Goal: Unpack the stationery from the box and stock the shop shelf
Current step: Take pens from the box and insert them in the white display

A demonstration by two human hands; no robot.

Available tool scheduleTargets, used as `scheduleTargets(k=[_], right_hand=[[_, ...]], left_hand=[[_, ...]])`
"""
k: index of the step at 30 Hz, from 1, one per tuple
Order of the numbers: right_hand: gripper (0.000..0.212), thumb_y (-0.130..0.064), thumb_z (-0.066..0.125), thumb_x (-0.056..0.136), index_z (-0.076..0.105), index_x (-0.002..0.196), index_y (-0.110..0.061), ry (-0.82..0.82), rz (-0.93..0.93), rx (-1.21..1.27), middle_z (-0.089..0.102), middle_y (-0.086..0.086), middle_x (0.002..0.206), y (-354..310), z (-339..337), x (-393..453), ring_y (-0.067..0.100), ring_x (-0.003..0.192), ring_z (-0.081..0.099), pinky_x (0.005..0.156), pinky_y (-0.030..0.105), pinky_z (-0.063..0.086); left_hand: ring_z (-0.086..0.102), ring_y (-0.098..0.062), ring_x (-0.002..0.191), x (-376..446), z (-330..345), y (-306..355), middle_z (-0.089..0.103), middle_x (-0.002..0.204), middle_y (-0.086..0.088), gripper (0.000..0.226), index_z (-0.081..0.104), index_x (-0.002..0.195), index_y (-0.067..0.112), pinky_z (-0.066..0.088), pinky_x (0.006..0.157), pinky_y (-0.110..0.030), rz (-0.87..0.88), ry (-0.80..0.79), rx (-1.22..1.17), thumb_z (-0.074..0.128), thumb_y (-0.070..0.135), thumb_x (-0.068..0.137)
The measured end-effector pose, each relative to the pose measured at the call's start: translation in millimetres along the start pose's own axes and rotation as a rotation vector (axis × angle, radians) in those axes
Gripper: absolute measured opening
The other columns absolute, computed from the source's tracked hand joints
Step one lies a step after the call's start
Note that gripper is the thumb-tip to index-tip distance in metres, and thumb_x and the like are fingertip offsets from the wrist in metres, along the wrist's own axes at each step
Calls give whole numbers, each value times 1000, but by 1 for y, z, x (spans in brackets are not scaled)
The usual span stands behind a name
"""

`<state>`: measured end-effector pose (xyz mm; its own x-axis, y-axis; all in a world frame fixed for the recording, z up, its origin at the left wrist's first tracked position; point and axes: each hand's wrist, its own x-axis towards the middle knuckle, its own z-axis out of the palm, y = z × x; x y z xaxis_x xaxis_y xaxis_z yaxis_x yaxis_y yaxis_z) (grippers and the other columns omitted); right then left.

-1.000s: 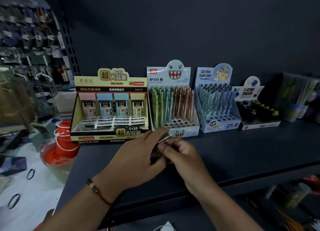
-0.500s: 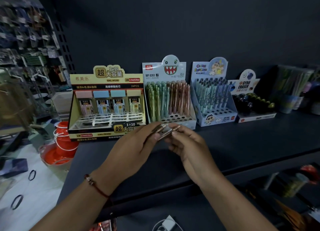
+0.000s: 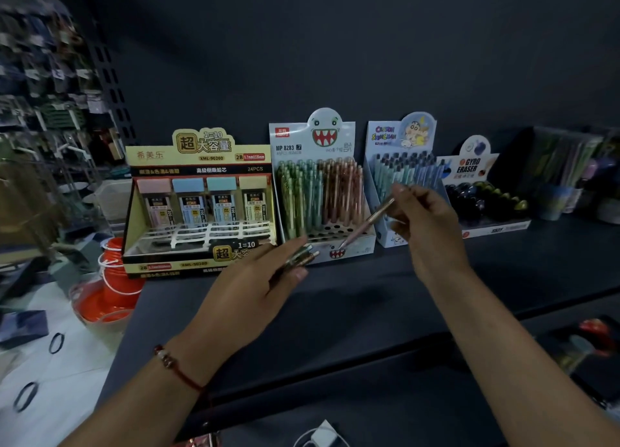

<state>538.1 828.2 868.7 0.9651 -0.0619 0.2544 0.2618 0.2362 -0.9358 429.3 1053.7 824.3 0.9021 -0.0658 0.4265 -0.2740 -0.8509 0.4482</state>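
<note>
Head view, right hand (image 3: 426, 225) one pencil (image 3: 365, 223)

"GYRO ERASER" on eraser box (image 3: 476, 178)

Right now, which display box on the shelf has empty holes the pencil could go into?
The monster-face box: its front rows of holes sit empty, just under the pink pencil in the right hand.

Brightness: dim overall; the back wall (image 3: 369, 44) and the shelf (image 3: 335, 312) are near black
Light: falls from the front and left; the printed display boxes (image 3: 198, 154) are the brightest parts; the floor (image 3: 50, 362) at lower left is pale
Shadows: soft; no hard edges
Blur: hanging goods (image 3: 40, 77) at far left are smeared; items at far right (image 3: 563, 164) are dark and indistinct
Distortion: wide-angle bending at the edges; shelf line curves
Sharpness: centre box lettering readable
</note>
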Motion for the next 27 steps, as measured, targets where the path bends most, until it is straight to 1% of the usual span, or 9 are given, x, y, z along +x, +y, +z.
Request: scheduleTargets(k=[3, 6, 8, 14, 20, 22, 24, 25, 27], right_hand=[[9, -21, 68, 92, 64, 84, -17, 28, -122, -75, 67, -2, 77, -2, 1, 13, 6, 68, 63, 64, 21, 54], [5, -18, 70, 89, 66, 86, -19, 30, -250, -198, 69, 0, 81, 0, 7, 24, 12, 72, 65, 69, 29, 57], [5, -22, 72, 87, 67, 87, -21, 7, -312, -287, 70, -2, 81, 5, 15, 31, 13, 73, 67, 70, 30, 58], [13, -26, 73, 87, 67, 96, -19, -110, -373, -491, 67, -13, 82, 24, 36, 39, -8, 73, 62, 66, 6, 45], [12, -29, 71, 89, 64, 97, -25, -183, -377, -621, 61, -20, 80, 26, 50, 45, -10, 72, 58, 64, 4, 43], [18, -27, 71, 89, 68, 104, -18, -208, -376, -655, 63, -16, 82, 27, 54, 48, -7, 71, 58, 67, 12, 47], [26, -26, 71, 90, 68, 112, -13, -224, -363, -679, 65, -9, 87, 30, 57, 50, -4, 60, 57, 68, 23, 50], [27, -27, 71, 90, 68, 113, -12, -220, -361, -689, 65, -7, 90, 31, 57, 51, -2, 57, 56, 67, 25, 50], [27, -27, 70, 90, 68, 113, -12, -200, -365, -709, 65, -6, 91, 32, 59, 51, 3, 63, 59, 69, 27, 51]], left_hand=[[55, -10, 106, 0, 0, 1, 55, 123, 14, 52, 26, 145, 55, 50, 88, -31, 17, -28, 24, 36, 58, 94], [55, -6, 96, 1, 1, 1, 55, 117, 16, 55, 26, 146, 54, 51, 82, -31, 14, -47, 34, 31, 62, 91], [53, -4, 92, 1, 1, 1, 54, 113, 18, 56, 27, 146, 53, 50, 79, -28, 23, -49, 53, 30, 61, 91], [53, -3, 91, 2, -1, 1, 53, 109, 18, 56, 29, 146, 51, 49, 78, -28, 9, -71, 47, 31, 62, 91], [54, -6, 92, 3, 0, 0, 53, 114, 17, 51, 29, 147, 49, 48, 78, -26, 5, -64, 52, 40, 53, 97], [53, -5, 89, 4, 1, -1, 53, 111, 17, 51, 29, 147, 49, 46, 75, -24, 5, -65, 53, 40, 53, 98], [52, -5, 87, 4, 1, -1, 51, 107, 18, 50, 29, 147, 49, 43, 71, -20, 8, -65, 65, 39, 53, 98], [52, -5, 85, 4, 2, -1, 50, 105, 19, 51, 29, 147, 49, 40, 69, -17, 9, -64, 71, 39, 53, 98], [50, -4, 83, 5, 3, -2, 47, 99, 21, 51, 29, 148, 47, 36, 66, -13, 7, -65, 78, 39, 53, 98]])
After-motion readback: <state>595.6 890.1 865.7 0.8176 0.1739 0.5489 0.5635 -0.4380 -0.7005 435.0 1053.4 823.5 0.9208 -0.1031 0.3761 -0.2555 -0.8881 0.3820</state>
